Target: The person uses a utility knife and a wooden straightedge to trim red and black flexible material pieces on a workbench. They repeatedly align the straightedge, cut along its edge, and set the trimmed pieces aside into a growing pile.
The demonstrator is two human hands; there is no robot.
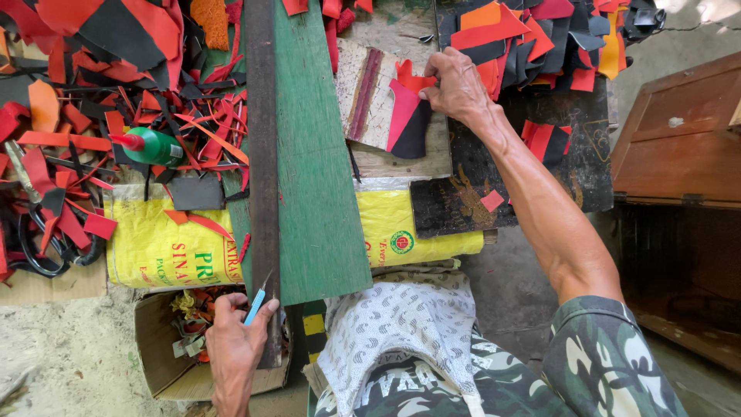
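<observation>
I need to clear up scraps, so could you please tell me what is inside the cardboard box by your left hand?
The cardboard box holds red and pale offcuts. The left hand and the dark strip cover its right part.

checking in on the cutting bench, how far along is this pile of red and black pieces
Done: cut red and black scraps heap the bench, offcuts fill the cardboard box. In hand: the right hand pinches a red and black piece on the board; the left hand holds a blue-handled knife. Left: a stack of uncut-looking sheets beyond.
</observation>
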